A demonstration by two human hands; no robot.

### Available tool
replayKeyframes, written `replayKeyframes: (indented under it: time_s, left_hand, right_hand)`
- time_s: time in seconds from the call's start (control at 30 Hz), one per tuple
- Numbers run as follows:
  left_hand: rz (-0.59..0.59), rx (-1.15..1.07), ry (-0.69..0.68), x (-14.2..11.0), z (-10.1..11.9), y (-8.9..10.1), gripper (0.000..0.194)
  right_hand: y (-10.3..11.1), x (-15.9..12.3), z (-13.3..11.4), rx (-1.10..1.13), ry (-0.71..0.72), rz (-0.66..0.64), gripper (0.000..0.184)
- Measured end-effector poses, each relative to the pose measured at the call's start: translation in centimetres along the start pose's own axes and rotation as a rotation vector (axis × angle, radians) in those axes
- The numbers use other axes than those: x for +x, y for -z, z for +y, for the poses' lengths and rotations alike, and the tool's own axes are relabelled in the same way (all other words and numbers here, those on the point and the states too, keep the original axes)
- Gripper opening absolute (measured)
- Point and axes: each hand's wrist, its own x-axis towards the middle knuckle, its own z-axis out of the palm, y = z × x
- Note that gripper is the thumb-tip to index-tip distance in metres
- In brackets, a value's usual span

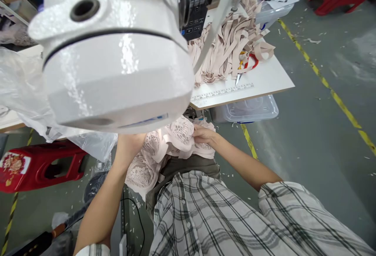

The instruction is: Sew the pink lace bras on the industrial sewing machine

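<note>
Pale pink lace bras [179,132] lie bunched over my lap, their cups and smooth bands showing beneath the front of a white sewing machine [117,71]. My right hand [203,135] has its fingers closed on the edge of a lace cup at the right side of the bunch. On the other side, my left hand [131,143] rests against the lace. Its fingers are hidden by the machine head, so their grip does not show. The needle area is also out of sight behind the machine head.
Beige fabric strips [223,52] are heaped on the white table [273,77], with red-handled scissors [251,63] and a printed ruler [223,92] near its edge. A clear plastic box [249,109] sits below. Plastic sheeting [26,83] and a red stool [44,166] are at left.
</note>
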Motion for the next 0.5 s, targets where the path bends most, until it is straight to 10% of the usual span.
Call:
replayKeyframes:
  time_s: [0.3, 0.5]
  left_hand:
    - [-0.117, -0.02, 0.085, -0.8, -1.1, 0.3, 0.016]
    - [0.114, 0.082, 0.014, -4.7, -1.6, 1.6, 0.036]
  right_hand:
    - [0.7, -2.1, -2.5, 0.112, 0.213, 0.352, 0.035]
    - [-1.9, -5.7, -6.3, 0.028, 0.379, 0.354, 0.033]
